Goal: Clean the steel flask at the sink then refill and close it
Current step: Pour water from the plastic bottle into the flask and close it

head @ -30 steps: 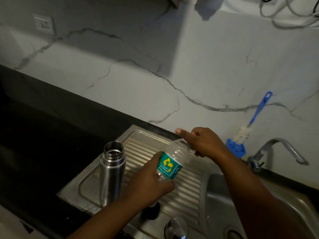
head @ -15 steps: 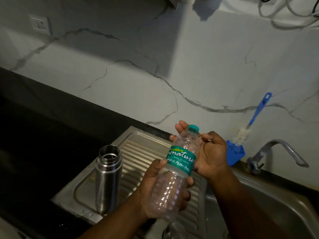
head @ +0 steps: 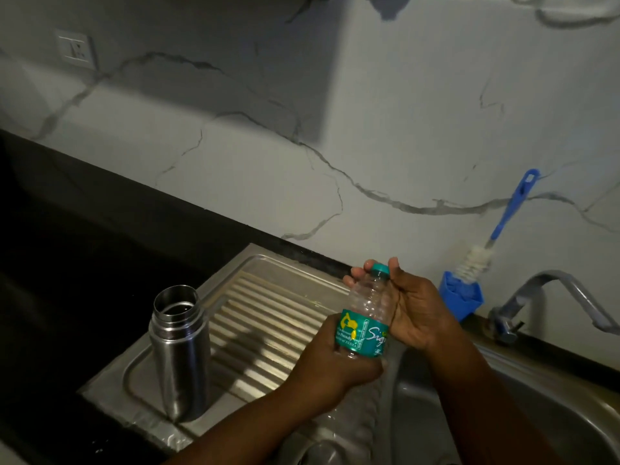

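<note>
A second ago the plastic bottle (head: 364, 325) lies low and tilted over the drainboard, and the right hand (head: 407, 308) covers its top. Now the bottle stands nearly upright, higher in the view, and its teal cap (head: 380, 270) is visible between the thumb and fingers of the right hand. The left hand (head: 339, 364) grips the bottle lower now, under the green label, and the label shows another side than half a second ago. The steel flask (head: 179, 352) sits more to the left and lower in the view, because the camera has shifted.
</note>
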A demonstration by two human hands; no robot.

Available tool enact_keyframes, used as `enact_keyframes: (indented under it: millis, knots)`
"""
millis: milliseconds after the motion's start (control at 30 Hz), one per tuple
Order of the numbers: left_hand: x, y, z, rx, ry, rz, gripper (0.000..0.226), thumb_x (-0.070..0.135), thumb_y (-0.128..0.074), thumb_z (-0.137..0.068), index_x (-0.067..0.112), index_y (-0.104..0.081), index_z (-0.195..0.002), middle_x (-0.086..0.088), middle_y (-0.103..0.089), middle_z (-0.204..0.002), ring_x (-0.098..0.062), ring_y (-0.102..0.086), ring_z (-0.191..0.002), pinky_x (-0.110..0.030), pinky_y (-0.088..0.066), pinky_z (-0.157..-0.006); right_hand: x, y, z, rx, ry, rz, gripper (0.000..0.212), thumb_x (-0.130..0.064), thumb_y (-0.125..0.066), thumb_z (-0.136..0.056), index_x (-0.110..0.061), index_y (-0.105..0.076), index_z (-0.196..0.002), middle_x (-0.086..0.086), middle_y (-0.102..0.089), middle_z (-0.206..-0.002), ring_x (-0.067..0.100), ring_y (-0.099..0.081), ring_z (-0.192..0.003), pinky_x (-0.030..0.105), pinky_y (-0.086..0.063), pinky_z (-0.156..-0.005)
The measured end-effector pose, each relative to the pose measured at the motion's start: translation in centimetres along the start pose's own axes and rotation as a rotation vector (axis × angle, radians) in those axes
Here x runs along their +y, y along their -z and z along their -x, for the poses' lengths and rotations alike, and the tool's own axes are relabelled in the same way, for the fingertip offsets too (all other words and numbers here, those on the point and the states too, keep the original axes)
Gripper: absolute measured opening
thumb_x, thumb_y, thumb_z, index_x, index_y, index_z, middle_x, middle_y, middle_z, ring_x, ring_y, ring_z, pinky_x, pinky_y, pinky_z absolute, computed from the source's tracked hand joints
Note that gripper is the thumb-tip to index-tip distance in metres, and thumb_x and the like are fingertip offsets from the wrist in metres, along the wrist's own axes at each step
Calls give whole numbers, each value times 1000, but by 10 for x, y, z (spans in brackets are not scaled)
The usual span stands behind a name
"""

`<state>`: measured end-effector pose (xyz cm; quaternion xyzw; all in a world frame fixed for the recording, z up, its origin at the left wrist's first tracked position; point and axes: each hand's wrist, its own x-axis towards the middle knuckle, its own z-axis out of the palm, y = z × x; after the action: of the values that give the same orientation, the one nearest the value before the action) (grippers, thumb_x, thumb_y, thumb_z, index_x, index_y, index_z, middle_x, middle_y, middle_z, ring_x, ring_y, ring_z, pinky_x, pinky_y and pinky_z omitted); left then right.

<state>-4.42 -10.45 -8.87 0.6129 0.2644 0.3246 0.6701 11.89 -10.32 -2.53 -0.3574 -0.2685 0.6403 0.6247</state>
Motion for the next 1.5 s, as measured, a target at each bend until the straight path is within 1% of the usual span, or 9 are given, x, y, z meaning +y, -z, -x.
enact_keyframes:
  millis: [67,167,333,400,500,733,933,1200,1500]
  knots:
    - [-2,-3,-12,-10,-19,-24,72,38,-84,-55,28,-53,-119,5,-70,-99,-9,-68,-87,-26,-52,-72,-8,6,-1,38,29,76,48,-47,-75,-69,-5,-71,-91,18,-67,-107,31,-64,-106,43,-50,-92]
    - [2,-1,-46,45,-73,-154,76,47,-82,-55,32,-49,-121,7,-69,-107,-10,-68,-95,-35,-56,-85,-17,17,-5,163,-2,381,64,-68,-64,-64,-18,-70,-104,11,-69,-111,28,-65,-104,50,-49,-95]
    - [4,-8,-113,-161,-197,-407,63,28,-80,-70,39,-47,-123,-1,-64,-118,-17,-65,-106,-49,-53,-93,-37,42,-22,355,42,574,61,-53,-72,-61,-18,-63,-110,8,-73,-101,28,-67,-98,49,-51,-91]
    - [-2,-10,-137,-140,-189,-629,85,51,-77,-70,32,-36,-142,-1,-53,-139,-18,-53,-126,-51,-45,-104,-51,54,-37,451,153,726,49,-50,-75,-66,-17,-65,-101,7,-73,-96,26,-69,-91,44,-56,-84]
    - [-14,-8,-162,-46,-27,-1037,116,72,-64,-73,23,0,-156,-4,-16,-163,-29,-14,-149,-54,-21,-117,-68,82,-67,650,376,882,40,-44,-75,-75,-14,-64,-98,6,-70,-95,22,-67,-84,37,-57,-75]
    - [-39,0,-198,28,39,-1225,109,74,-50,-82,21,13,-154,-6,7,-164,-29,7,-150,-49,-2,-120,-75,129,-104,789,561,1083,50,-40,-70,-82,-15,-55,-122,3,-61,-116,16,-56,-100,24,-42,-76]
    - [-57,6,-202,-17,78,-1321,107,77,-40,-84,19,17,-153,-7,13,-163,-28,14,-149,-46,4,-120,-56,156,-112,782,490,1127,56,-44,-64,-84,-19,-45,-131,6,-56,-126,23,-54,-113,41,-49,-93]
    - [-62,6,-198,-50,88,-1357,106,78,-38,-84,19,16,-154,-8,15,-163,-28,15,-149,-46,6,-119,-58,160,-116,804,403,1237,66,-42,-69,-81,-24,-36,-136,4,-54,-124,24,-55,-110,47,-49,-93]
    - [-57,10,-186,-40,84,-1364,106,78,-38,-84,18,17,-153,-8,15,-162,-28,16,-149,-45,7,-119,-57,156,-116,833,290,1230,102,-46,-77,-71,-31,-8,-146,7,-35,-145,32,-42,-127,55,-43,-99]
